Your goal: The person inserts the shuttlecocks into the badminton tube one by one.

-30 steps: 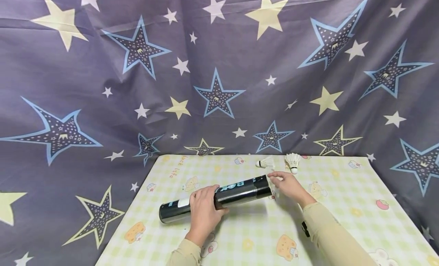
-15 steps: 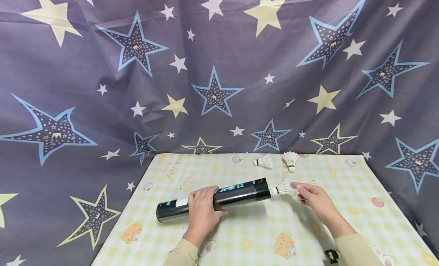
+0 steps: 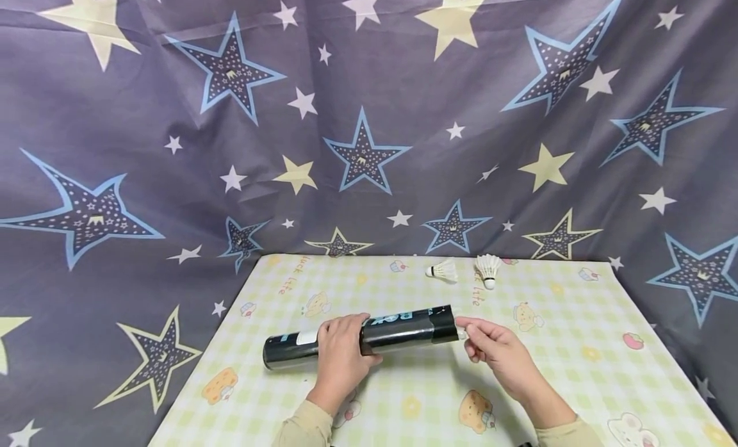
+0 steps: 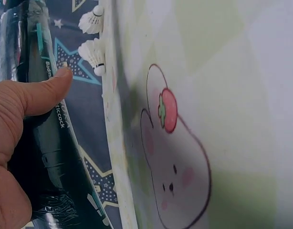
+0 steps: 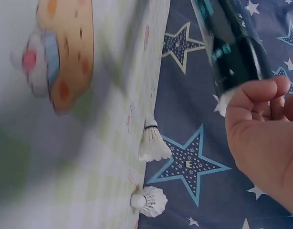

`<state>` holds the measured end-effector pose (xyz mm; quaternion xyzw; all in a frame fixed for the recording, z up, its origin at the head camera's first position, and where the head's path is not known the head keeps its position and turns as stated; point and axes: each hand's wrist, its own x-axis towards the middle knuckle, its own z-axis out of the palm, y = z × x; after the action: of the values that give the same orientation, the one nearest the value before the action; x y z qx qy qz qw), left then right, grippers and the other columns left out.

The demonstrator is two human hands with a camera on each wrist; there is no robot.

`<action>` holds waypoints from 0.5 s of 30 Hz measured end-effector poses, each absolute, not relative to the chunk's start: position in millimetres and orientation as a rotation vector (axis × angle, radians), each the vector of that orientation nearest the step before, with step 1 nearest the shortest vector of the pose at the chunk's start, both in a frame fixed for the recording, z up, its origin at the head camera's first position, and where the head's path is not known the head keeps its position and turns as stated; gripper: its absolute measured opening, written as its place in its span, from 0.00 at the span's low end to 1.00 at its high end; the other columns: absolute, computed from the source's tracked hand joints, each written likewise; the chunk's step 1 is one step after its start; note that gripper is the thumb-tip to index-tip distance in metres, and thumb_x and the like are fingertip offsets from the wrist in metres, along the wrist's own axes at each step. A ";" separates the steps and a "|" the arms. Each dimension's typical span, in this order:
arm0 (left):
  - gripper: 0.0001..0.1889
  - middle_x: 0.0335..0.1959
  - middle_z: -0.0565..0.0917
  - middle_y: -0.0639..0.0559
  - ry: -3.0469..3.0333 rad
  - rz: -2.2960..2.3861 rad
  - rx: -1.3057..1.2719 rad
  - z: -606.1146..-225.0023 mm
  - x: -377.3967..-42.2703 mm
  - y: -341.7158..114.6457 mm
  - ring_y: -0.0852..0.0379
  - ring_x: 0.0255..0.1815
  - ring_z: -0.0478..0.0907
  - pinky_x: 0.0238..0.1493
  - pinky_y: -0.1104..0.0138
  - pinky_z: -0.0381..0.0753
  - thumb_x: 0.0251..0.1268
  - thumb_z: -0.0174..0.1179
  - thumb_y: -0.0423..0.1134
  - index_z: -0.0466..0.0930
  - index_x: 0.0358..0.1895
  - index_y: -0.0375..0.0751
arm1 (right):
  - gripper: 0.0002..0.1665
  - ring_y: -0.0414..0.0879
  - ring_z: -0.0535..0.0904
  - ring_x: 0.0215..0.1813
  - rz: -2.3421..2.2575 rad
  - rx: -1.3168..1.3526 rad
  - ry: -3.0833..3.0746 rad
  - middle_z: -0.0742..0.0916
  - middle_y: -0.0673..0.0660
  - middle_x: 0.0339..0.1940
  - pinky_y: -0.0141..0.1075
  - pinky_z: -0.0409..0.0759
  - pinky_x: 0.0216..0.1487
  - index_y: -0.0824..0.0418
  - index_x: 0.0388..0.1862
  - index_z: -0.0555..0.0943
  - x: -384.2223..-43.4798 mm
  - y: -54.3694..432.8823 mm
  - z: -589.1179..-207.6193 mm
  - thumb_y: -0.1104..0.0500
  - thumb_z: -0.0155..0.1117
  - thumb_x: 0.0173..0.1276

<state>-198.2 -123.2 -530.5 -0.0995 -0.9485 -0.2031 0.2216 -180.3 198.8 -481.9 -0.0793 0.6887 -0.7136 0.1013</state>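
My left hand [image 3: 343, 356] grips a black shuttlecock tube [image 3: 403, 328] round its middle, thumb on the near side. The tube slants over the table, its open end raised toward the right. At that mouth my right hand [image 3: 500, 354] pinches a white feather shuttlecock [image 5: 224, 103], which sits mostly inside the tube with only a sliver of white showing. The right index finger reaches to the rim. In the left wrist view the left thumb [image 4: 48, 93] lies across the tube's printed side.
Two more shuttlecocks lie near the table's back edge, one on its side [image 3: 442, 271] and one with its cork toward me [image 3: 489, 271]. A green-checked cloth with cartoon prints covers the table [image 3: 421, 380]. Behind it hangs a star-patterned curtain [image 3: 398, 82].
The right hand drew back to the right, with the shuttlecock showing outside the mouth, then moved left, and the shuttlecock is now mostly within the tube. The left hand keeps its grip.
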 end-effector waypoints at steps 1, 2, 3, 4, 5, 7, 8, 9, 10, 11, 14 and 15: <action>0.48 0.58 0.89 0.49 -2.612 -0.562 -0.277 -530.2 -198.7 -123.0 0.44 0.61 0.82 0.69 0.46 0.70 0.31 0.93 0.51 0.82 0.65 0.50 | 0.25 0.37 0.78 0.33 -2.136 -0.217 2.018 0.83 0.45 0.30 0.30 0.80 0.38 0.72 0.68 0.79 -179.9 195.6 -482.5 0.54 0.55 0.87; 0.48 0.58 0.89 0.49 -2.606 -0.567 -0.278 -529.8 -199.3 -122.7 0.44 0.61 0.82 0.69 0.46 0.70 0.30 0.93 0.51 0.82 0.65 0.50 | 0.22 0.37 0.78 0.33 -2.164 -0.194 2.018 0.83 0.45 0.31 0.30 0.80 0.37 0.70 0.67 0.79 -179.5 193.3 -483.0 0.55 0.56 0.86; 0.48 0.58 0.89 0.49 -2.597 -0.570 -0.280 -529.5 -199.8 -122.6 0.44 0.61 0.83 0.69 0.46 0.71 0.30 0.93 0.51 0.82 0.65 0.50 | 0.19 0.38 0.78 0.33 -2.182 -0.167 2.039 0.84 0.45 0.32 0.30 0.80 0.37 0.68 0.65 0.79 -179.1 191.7 -483.4 0.56 0.57 0.86; 0.48 0.58 0.89 0.49 -2.593 -0.578 -0.278 -528.9 -200.1 -122.6 0.44 0.61 0.83 0.69 0.46 0.71 0.30 0.93 0.51 0.82 0.65 0.50 | 0.18 0.38 0.78 0.33 -2.187 -0.139 2.077 0.84 0.45 0.34 0.30 0.79 0.36 0.66 0.65 0.78 -178.9 190.6 -483.9 0.57 0.58 0.85; 0.48 0.58 0.89 0.49 -2.590 -0.585 -0.277 -528.5 -200.4 -122.7 0.44 0.61 0.83 0.69 0.46 0.71 0.30 0.93 0.51 0.82 0.65 0.50 | 0.17 0.38 0.78 0.33 -2.176 -0.110 2.132 0.85 0.45 0.36 0.30 0.79 0.36 0.64 0.64 0.78 -178.7 189.6 -484.3 0.58 0.60 0.84; 0.48 0.58 0.89 0.49 -2.588 -0.591 -0.273 -527.6 -200.4 -123.0 0.44 0.61 0.83 0.70 0.46 0.71 0.30 0.93 0.51 0.82 0.65 0.50 | 0.20 0.37 0.77 0.32 -2.117 -0.058 2.268 0.85 0.45 0.37 0.29 0.78 0.34 0.63 0.65 0.78 -178.6 188.1 -485.4 0.58 0.66 0.80; 0.48 0.58 0.89 0.49 -2.587 -0.595 -0.271 -527.1 -200.1 -123.3 0.44 0.61 0.83 0.70 0.45 0.71 0.30 0.93 0.51 0.82 0.64 0.50 | 0.22 0.37 0.76 0.31 -2.069 -0.035 2.334 0.85 0.45 0.36 0.29 0.77 0.33 0.63 0.66 0.79 -178.3 187.4 -486.0 0.58 0.69 0.78; 0.48 0.58 0.89 0.49 -2.589 -0.600 -0.267 -526.9 -199.7 -123.6 0.44 0.61 0.83 0.70 0.45 0.71 0.30 0.93 0.51 0.82 0.64 0.50 | 0.24 0.36 0.75 0.30 -2.024 -0.012 2.383 0.85 0.45 0.34 0.29 0.76 0.31 0.63 0.67 0.80 -178.1 186.6 -486.9 0.57 0.72 0.76; 0.48 0.58 0.89 0.49 -2.590 -0.605 -0.265 -526.6 -199.2 -123.9 0.44 0.61 0.83 0.70 0.45 0.71 0.30 0.93 0.50 0.83 0.64 0.49 | 0.26 0.36 0.73 0.28 -1.981 0.001 2.417 0.84 0.45 0.32 0.29 0.74 0.29 0.64 0.67 0.80 -178.2 185.8 -488.6 0.57 0.73 0.74; 0.48 0.58 0.89 0.49 -2.591 -0.605 -0.262 -526.5 -198.7 -124.2 0.44 0.61 0.83 0.70 0.45 0.71 0.30 0.93 0.51 0.82 0.65 0.50 | 0.27 0.36 0.72 0.26 -1.950 0.016 2.435 0.83 0.45 0.29 0.29 0.73 0.28 0.64 0.67 0.81 -177.9 184.5 -489.2 0.57 0.74 0.73; 0.48 0.58 0.89 0.49 -2.587 -0.599 -0.258 -527.0 -197.6 -124.9 0.44 0.61 0.83 0.69 0.46 0.71 0.29 0.93 0.51 0.82 0.64 0.50 | 0.25 0.36 0.67 0.20 -1.929 0.028 2.386 0.80 0.46 0.21 0.29 0.68 0.24 0.67 0.64 0.82 -176.5 179.4 -491.7 0.57 0.74 0.73; 0.48 0.58 0.89 0.49 -2.584 -0.597 -0.259 -527.4 -197.1 -125.0 0.44 0.61 0.83 0.69 0.46 0.71 0.29 0.93 0.51 0.82 0.64 0.50 | 0.24 0.36 0.65 0.19 -1.939 0.019 2.351 0.79 0.46 0.19 0.28 0.66 0.23 0.69 0.62 0.82 -176.2 177.5 -492.5 0.57 0.74 0.73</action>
<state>-197.1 -125.0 -527.4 -0.0946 -0.9423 -0.2178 0.2359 -176.2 177.5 -492.5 0.0062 0.7705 -0.6356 0.0470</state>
